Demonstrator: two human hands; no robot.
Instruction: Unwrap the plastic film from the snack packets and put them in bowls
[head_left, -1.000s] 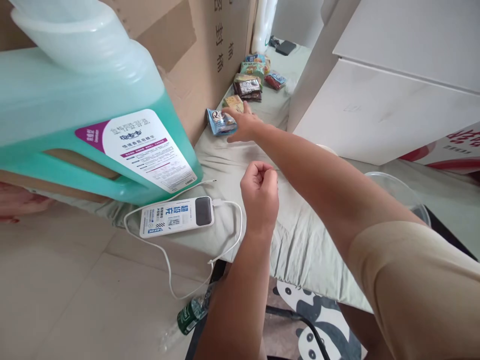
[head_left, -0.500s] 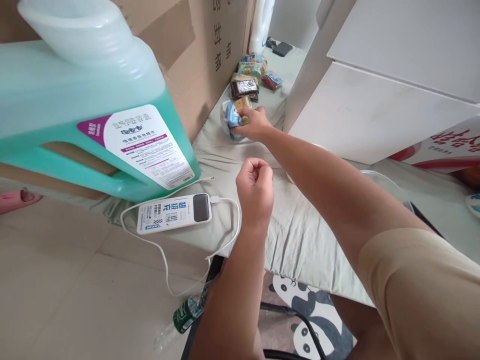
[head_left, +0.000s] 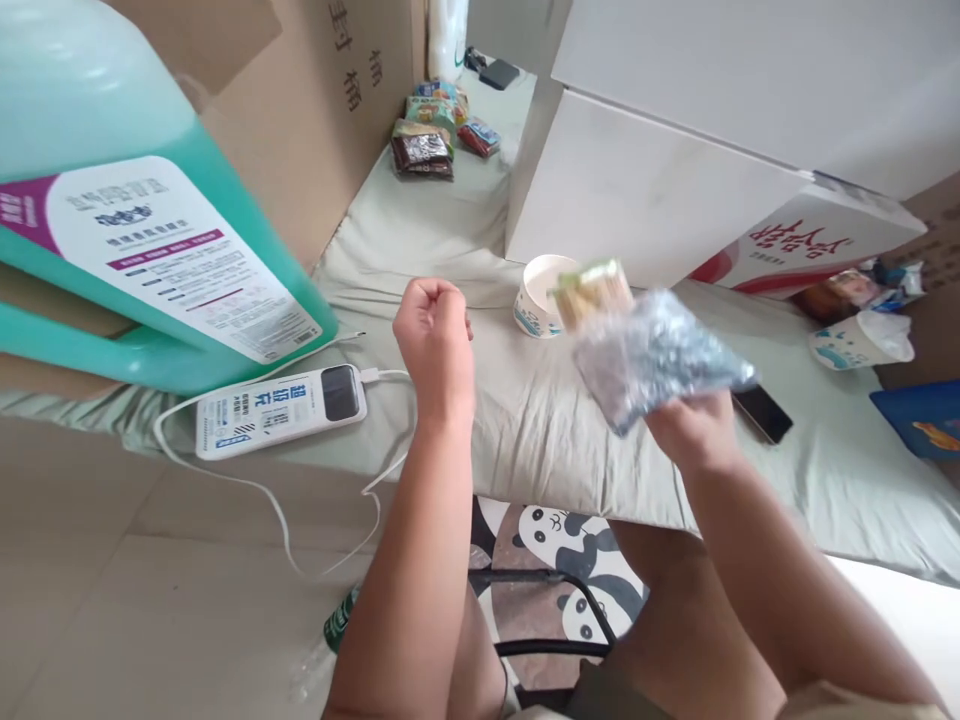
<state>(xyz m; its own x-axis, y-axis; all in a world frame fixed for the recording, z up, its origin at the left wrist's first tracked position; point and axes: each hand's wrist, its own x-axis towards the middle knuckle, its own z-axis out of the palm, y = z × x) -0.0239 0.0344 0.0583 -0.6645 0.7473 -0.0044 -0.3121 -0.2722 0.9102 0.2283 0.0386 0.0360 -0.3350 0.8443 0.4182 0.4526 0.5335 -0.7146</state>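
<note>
My right hand (head_left: 694, 425) is closed on snack packets, held above the cloth near the front edge. One is a shiny, silvery-blue plastic packet (head_left: 649, 355), blurred by motion. Against its far end shows a small yellow-green packet (head_left: 596, 293); whether the fingers grip this one directly is hidden. A white paper bowl (head_left: 536, 310) with a blue pattern stands just behind them. My left hand (head_left: 435, 340) is raised in a fist over the cloth, and nothing shows in it. Several snack packets (head_left: 424, 150) lie at the back beside the cardboard box.
A large jug of green liquid (head_left: 247, 230) and a white power bank (head_left: 281, 410) with a cable are at left. White drawers (head_left: 637, 180) stand behind. To the right are a phone (head_left: 765, 413), another paper bowl (head_left: 851, 342) and a red-white box (head_left: 810, 245). The cardboard box (head_left: 300, 130) stands at back left.
My right hand has lifted the blue and yellow packets from the back cloth and brought them right and nearer. My left hand stays a fist. The view has shifted to the right.
</note>
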